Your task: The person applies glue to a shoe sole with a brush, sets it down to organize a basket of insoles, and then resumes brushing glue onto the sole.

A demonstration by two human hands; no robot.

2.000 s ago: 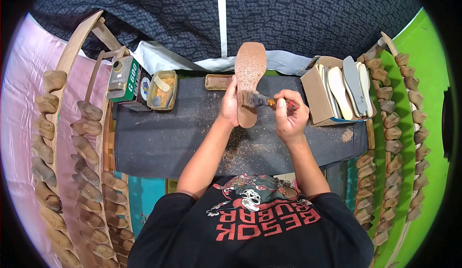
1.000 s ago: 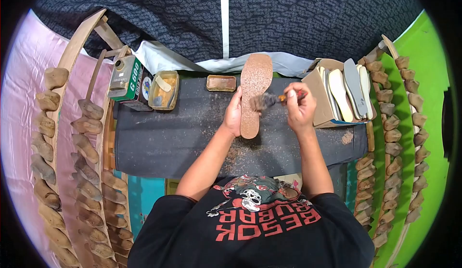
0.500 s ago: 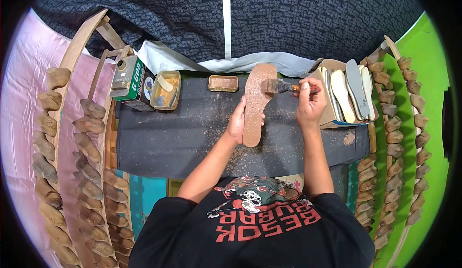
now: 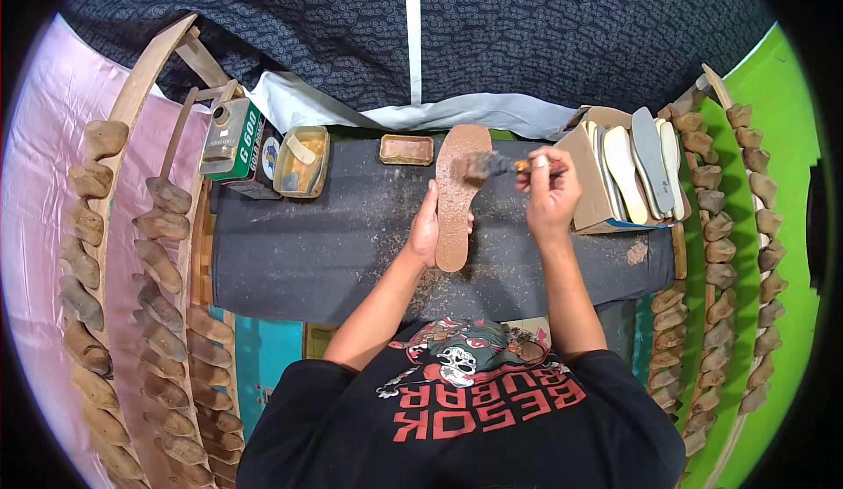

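My left hand (image 4: 428,228) grips a brown, speckled shoe sole (image 4: 457,217) near its heel, thumb on one side and fingertips showing at the other. The sole is held up above the dark cloth, toe end pointing away from me. In my right hand (image 4: 552,192) is a brush (image 4: 500,166), pinched by its handle. Its dark bristles, slightly blurred, lie against the right side of the sole's front half. The sole's surface looks wet or rough in patches.
A green and silver tin (image 4: 234,142) stands back left beside a yellowish tub (image 4: 302,162). Behind the sole lies a small rectangular tray (image 4: 407,150). A cardboard box (image 4: 590,160) of insoles (image 4: 624,177) sits at right. Crumbs litter the dark cloth (image 4: 307,252); racks of wooden shoe lasts (image 4: 161,265) flank both sides.
The sole has shifted a little left and slightly toward me with my left hand. The brush and my right hand have also moved left, and the bristles sit slightly lower on the sole.
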